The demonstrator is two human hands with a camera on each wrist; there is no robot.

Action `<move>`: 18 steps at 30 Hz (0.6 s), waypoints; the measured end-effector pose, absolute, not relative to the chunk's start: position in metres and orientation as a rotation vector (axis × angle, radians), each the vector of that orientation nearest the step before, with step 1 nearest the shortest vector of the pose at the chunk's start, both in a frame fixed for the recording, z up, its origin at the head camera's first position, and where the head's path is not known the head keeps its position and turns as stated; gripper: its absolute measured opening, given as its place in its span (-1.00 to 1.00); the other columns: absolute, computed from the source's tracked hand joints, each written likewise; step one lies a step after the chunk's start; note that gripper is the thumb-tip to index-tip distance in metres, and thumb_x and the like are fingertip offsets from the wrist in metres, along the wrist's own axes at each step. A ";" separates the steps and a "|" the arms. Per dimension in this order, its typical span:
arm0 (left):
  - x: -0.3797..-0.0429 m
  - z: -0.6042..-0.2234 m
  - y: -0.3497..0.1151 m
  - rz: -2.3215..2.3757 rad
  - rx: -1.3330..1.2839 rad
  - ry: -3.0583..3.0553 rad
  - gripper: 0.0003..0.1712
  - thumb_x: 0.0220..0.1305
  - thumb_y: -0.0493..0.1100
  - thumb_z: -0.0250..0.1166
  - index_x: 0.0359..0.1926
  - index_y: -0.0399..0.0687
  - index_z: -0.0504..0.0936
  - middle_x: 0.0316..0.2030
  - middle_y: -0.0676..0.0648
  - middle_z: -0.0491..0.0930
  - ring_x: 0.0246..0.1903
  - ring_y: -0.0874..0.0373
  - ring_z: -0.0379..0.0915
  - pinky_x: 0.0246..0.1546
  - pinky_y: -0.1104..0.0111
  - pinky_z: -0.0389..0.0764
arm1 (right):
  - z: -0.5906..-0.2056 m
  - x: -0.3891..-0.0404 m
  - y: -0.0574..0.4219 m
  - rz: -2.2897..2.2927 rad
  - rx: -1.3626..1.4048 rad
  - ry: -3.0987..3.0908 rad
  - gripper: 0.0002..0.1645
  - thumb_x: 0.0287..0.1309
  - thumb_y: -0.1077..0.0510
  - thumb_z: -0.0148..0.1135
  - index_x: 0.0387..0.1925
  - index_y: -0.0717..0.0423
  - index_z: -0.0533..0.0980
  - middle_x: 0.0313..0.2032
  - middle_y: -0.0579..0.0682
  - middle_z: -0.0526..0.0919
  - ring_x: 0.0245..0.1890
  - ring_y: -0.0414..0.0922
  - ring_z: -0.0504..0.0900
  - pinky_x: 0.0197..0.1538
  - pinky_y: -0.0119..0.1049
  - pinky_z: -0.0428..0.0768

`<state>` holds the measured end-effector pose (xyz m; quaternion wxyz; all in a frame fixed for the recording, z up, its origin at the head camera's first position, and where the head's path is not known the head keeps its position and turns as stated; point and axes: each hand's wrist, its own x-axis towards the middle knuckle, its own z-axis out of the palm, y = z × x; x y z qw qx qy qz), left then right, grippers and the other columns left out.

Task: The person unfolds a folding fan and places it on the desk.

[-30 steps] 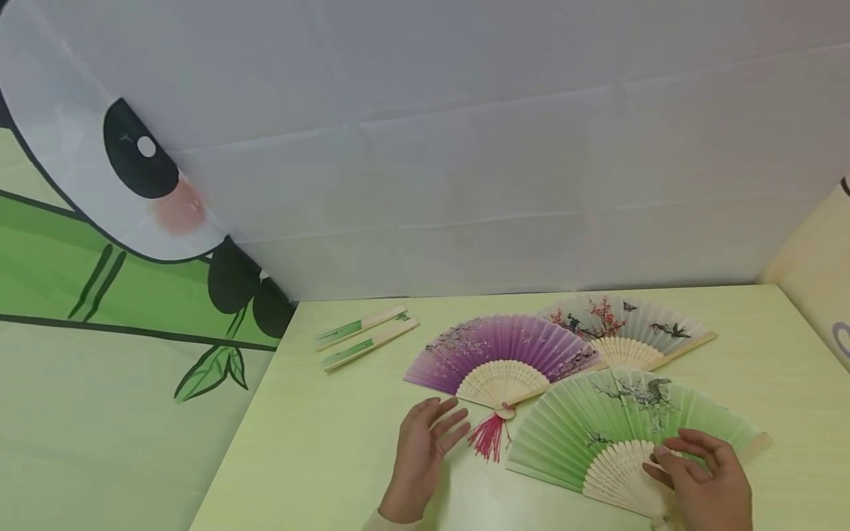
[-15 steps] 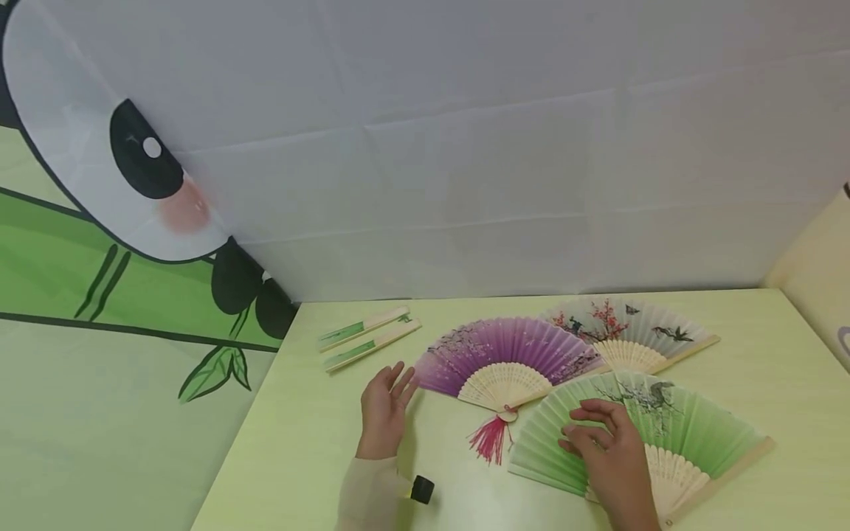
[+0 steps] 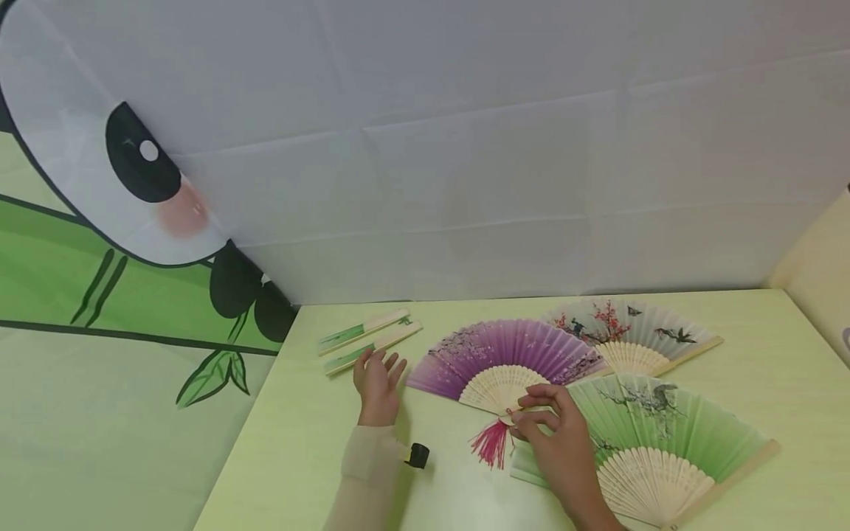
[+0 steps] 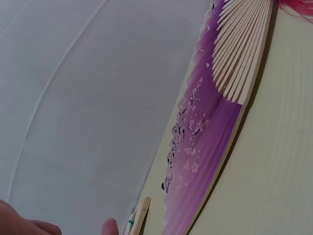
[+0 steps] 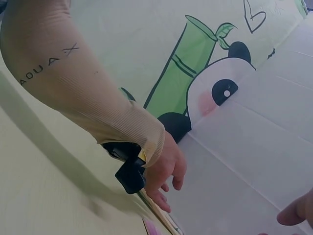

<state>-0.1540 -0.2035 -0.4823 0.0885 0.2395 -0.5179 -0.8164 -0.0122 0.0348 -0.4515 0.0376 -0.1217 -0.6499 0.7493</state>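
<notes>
My left hand (image 3: pixel 380 391) reaches forward with fingers loosely spread, fingertips right at the nearer folded green hand fan (image 3: pixel 352 359). A second folded fan (image 3: pixel 345 335) lies just behind it. My right hand (image 3: pixel 558 435) hovers with loosely bent fingers, thumb and forefinger close together, overlapping the pivot of the spread purple fan (image 3: pixel 511 346) in the head view. Below that pivot hangs a pink tassel (image 3: pixel 490 444). Part of the spread green fan (image 3: pixel 704 428) is hidden behind the right hand. In the right wrist view, the right thumb (image 5: pixel 296 210) shows beside nothing held.
A spread white fan (image 3: pixel 664 324) with red blossoms lies at the back, partly under the purple one. The pale table (image 3: pixel 279 442) ends at a grey-white wall covering (image 3: pixel 465 169). On the left wrist sits a small black device (image 3: pixel 417 456).
My right hand has moved left from over the green fan to the purple fan's pivot. The left hand has moved left and forward to the folded fans. The fans stay put.
</notes>
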 end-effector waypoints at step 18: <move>-0.190 -0.492 -0.219 -2.224 0.753 -1.981 -0.29 0.64 -0.24 0.02 0.67 -0.21 0.03 0.57 -0.32 0.14 0.03 0.02 0.45 -0.35 0.54 0.65 | -0.449 -0.017 0.021 2.286 -0.312 -2.026 -0.53 0.29 0.48 0.30 0.19 0.32 0.42 0.00 0.17 0.59 -0.24 -0.22 0.69 -0.14 -0.29 0.78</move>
